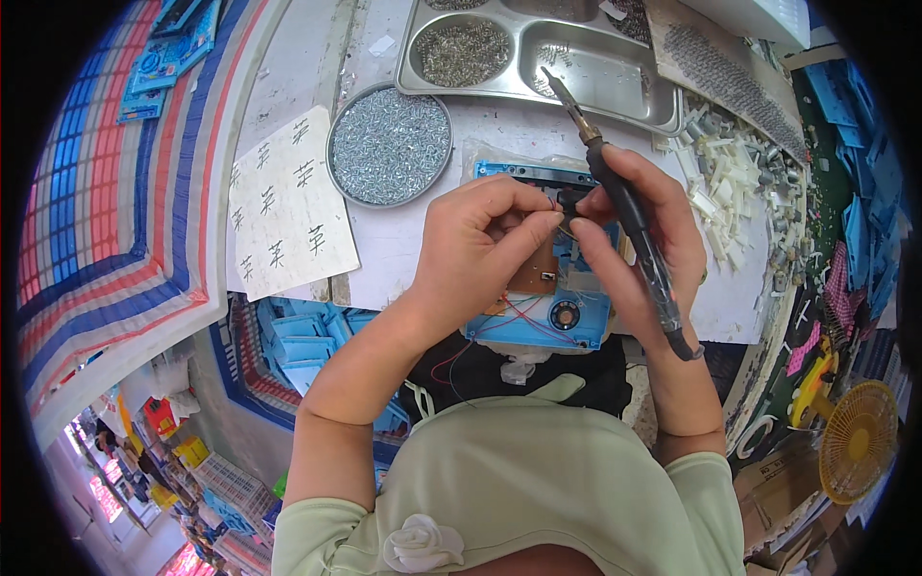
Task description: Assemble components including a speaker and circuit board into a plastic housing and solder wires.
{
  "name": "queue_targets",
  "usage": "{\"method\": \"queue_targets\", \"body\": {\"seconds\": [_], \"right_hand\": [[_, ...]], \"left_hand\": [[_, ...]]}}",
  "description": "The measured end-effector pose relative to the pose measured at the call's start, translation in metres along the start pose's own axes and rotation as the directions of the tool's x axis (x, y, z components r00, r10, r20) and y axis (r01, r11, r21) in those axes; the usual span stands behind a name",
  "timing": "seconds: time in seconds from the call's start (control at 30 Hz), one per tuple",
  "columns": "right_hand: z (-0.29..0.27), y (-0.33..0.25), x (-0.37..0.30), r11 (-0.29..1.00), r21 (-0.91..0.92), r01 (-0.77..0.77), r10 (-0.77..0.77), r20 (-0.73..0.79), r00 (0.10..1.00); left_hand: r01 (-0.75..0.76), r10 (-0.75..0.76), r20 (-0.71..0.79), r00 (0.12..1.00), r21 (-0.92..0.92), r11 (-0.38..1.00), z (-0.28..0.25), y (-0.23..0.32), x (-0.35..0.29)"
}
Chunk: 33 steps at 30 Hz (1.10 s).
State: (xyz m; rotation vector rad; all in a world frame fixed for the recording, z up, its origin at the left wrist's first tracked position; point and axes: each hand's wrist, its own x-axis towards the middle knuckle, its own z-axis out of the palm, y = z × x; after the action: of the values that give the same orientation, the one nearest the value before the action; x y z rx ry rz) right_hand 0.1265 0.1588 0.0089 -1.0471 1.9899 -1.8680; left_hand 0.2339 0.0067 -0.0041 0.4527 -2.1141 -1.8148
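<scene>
A blue plastic casing point(593, 322) lies open in front of me. Inside it are a brown circuit board point(530, 280), a small round black speaker point(565, 315) and thin red and green wires. Over its upper part, my left hand point(475, 235) is closed in a pinch, its thumb and forefinger beside a small black part point(569, 200). What exactly those fingertips grip is hidden. My right hand point(672, 221) holds a soldering iron point(624, 197) with a black handle, its metal tip pointing up and away from the casing. The right thumb and fingertips also meet at the black part.
A round tray of small silvery pieces point(389, 144) stands left, beside a handwritten paper sheet point(288, 211). Behind is a steel compartment tray point(615, 82) holding small metal springs. White plastic pieces point(720, 202) pile up right. A yellow fan point(858, 442) stands lower right.
</scene>
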Motion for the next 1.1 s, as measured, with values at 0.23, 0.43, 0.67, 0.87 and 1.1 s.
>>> {"method": "queue_targets", "body": {"seconds": [0.23,0.43,0.67,0.87,1.1], "right_hand": [[0.008,0.004,-0.002,0.988,-0.123,0.093,-0.097,-0.029,0.995],[0.008,0.007,-0.002,0.999,-0.048,-0.013,0.011,-0.036,0.999],[0.005,0.008,0.003,0.964,0.243,-0.110,0.138,-0.102,0.985],[-0.008,0.011,-0.001,0.986,0.146,-0.079,0.097,-0.123,0.988],[0.002,0.004,-0.001,0.969,0.215,-0.125,0.130,-0.006,0.992]], "left_hand": [[-0.007,0.010,-0.026,1.000,0.098,0.995,0.008,0.010,0.001],[-0.152,0.153,0.017,0.988,0.252,0.956,0.006,0.008,0.002],[-0.023,0.024,0.038,0.999,-0.020,1.000,0.006,0.011,0.000],[-0.008,0.007,0.026,1.000,0.037,0.999,0.006,0.010,-0.002],[-0.044,0.041,0.042,0.998,0.093,0.995,0.008,0.002,-0.003]]}}
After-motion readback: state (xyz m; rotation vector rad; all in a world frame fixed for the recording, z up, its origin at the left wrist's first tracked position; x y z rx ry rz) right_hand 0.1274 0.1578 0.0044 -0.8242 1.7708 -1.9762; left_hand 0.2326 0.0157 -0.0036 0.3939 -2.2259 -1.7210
